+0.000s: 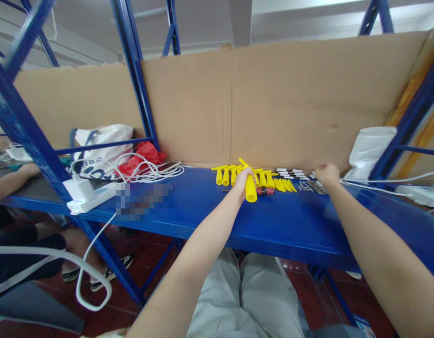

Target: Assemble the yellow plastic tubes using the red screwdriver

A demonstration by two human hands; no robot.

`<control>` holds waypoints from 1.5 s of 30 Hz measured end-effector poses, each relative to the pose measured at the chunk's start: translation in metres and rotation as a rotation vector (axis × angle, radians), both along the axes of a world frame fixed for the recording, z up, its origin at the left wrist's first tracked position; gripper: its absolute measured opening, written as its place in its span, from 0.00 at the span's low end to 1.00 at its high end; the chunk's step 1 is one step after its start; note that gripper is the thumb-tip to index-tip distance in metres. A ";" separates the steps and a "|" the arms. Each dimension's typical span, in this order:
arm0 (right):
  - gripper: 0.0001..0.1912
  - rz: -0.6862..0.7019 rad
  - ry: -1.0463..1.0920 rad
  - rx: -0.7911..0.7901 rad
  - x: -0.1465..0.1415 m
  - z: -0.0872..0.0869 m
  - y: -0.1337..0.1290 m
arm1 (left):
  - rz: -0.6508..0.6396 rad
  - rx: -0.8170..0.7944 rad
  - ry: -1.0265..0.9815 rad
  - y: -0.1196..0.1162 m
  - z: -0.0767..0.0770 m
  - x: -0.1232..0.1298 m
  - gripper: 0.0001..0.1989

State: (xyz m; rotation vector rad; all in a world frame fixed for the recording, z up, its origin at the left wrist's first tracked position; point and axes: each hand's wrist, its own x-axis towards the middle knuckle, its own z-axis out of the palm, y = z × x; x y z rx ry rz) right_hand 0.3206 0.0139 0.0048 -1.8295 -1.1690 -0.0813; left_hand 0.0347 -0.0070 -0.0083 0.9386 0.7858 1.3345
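Observation:
My left hand (241,183) is closed around a yellow T-shaped plastic part (251,193), its hollow round end tilted toward me. Behind it, several like yellow parts (225,176) stand in a row along the back of the blue table. A red and black tool (265,191), perhaps a screwdriver, lies partly hidden beside the held part. To the right, my right hand (327,174) has its fingers curled together over flat dark metal strips (318,187); whatever is between the fingertips is hidden. Close by are small silvery bits (304,186), flat yellow pieces (285,185) and black-and-white pieces (290,173).
Cardboard (290,103) walls the back of the blue table (202,206). Left are a power strip (97,195), coiled white cable (156,173), a red bag (144,157) and a white bag (107,145). A white pouch (369,150) stands right. Another person's arm (12,183) shows far left.

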 end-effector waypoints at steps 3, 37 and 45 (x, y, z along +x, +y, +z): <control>0.07 0.110 -0.006 0.030 -0.031 0.011 0.000 | -0.099 -0.014 0.006 -0.008 0.006 -0.002 0.07; 0.20 1.085 -0.196 -0.483 -0.103 0.010 -0.036 | -0.092 -0.121 -0.009 -0.021 0.015 -0.003 0.05; 0.24 0.889 0.292 0.166 -0.087 0.028 -0.043 | -0.046 -0.115 0.017 -0.019 0.013 -0.003 0.05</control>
